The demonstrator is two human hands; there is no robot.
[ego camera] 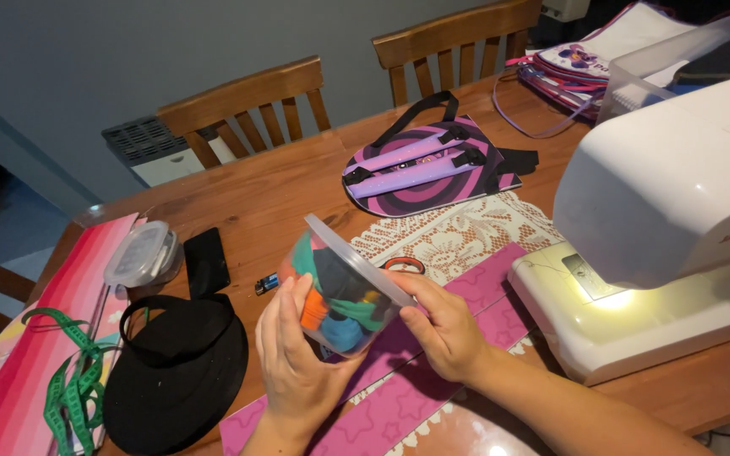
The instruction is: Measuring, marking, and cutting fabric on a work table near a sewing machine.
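A clear tub (337, 297) of coloured thread spools is held above the pink fabric strip (433, 371), tipped on its side, lid (356, 259) facing up-right toward the sewing machine (661, 219). Left hand (297, 359) cups its base; right hand (445, 325) grips the lid edge.

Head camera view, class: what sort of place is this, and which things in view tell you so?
Probably a home sewing spot at a dining table: a white sewing machine stands on the wooden table, a green measuring tape lies nearby, and wooden chairs line the far side.
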